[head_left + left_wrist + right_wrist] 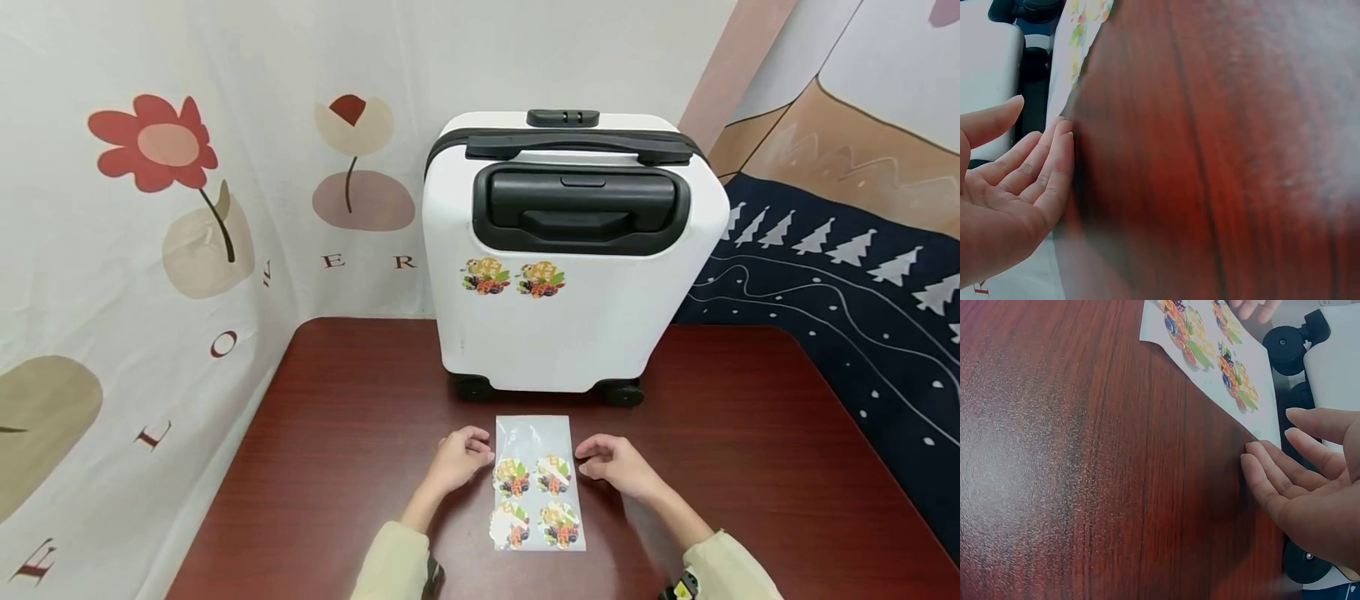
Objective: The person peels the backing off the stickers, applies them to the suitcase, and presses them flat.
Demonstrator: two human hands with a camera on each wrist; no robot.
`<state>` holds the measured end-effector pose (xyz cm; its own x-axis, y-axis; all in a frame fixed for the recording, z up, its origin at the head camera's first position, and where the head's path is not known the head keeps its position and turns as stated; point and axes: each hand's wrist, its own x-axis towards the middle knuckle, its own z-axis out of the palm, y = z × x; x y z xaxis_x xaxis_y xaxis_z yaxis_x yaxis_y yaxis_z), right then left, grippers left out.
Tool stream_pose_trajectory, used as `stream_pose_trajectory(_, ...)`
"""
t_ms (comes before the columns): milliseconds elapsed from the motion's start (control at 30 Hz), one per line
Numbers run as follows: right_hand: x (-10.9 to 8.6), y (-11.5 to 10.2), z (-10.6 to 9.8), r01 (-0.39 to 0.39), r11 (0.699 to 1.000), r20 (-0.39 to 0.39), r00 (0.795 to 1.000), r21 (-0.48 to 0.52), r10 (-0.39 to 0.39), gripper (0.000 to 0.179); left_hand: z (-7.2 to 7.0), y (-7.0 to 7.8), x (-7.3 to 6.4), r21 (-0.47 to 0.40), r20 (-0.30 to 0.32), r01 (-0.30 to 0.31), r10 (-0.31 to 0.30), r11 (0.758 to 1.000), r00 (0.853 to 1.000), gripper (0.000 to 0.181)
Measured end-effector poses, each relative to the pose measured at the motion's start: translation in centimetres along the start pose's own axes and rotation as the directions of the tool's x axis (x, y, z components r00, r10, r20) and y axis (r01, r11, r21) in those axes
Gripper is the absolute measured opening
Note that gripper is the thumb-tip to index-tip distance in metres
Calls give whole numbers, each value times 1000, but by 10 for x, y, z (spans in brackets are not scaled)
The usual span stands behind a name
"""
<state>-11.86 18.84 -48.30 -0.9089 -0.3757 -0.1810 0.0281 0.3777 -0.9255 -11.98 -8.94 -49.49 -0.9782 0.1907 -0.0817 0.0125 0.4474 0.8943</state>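
Sticker sheet (538, 483): lies flat on the dark red bench (337, 467), just in front of the suitcase's wheels, four fruit stickers on its lower part, the upper part bare and glossy.
Left hand (459, 460): rests at the sheet's left edge, fingers relaxed and nearly straight, gripping nothing; in the left wrist view the fingertips (1063, 134) lie against the sheet's edge.
Right hand (613, 463): at the sheet's right edge, likewise loose and holding nothing; its fingertips (1254, 450) touch the sheet's corner in the right wrist view.
Suitcase (573, 250): white, upright on the bench behind the sheet, two matching stickers (513, 277) side by side under its black handle recess.
Doing the step well: my judgement is that one hand should pin the backing flat while the other lifts a sticker by its edge, peeling slowly so it does not curl or tear.
Hard to make out: the lower left sticker looks pale, possibly partly lifted, but I cannot tell. The left wrist view is blurred, and the sheet there is only a sliver.
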Motion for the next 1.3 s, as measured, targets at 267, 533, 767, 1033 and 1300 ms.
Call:
stream_pose_trajectory(267,4,1,0,-18,1000,-33,999,26,19,25,1,2,1,19,-3,-17,17,1000,1000,26)
stream_pose_trajectory(533,10,1,2,-52,996,-80,995,70,57,28,4,1,5,-11,-5,-42,42,999,999,36)
stream_pose_trajectory(767,10,-1,4,-74,991,-96,992,111,84,29,7,2,5,-16,7,-47,47,999,999,35)
stream_pose_trajectory(1033,12,1,6,-71,988,-110,990,140,86,29,8,4,5,-36,12,-27,28,999,1000,35)
stream_pose_trajectory(1300,11,2,6,-42,974,-88,994,222,63,34,10,3,6,-40,-12,-12,12,999,1000,37)
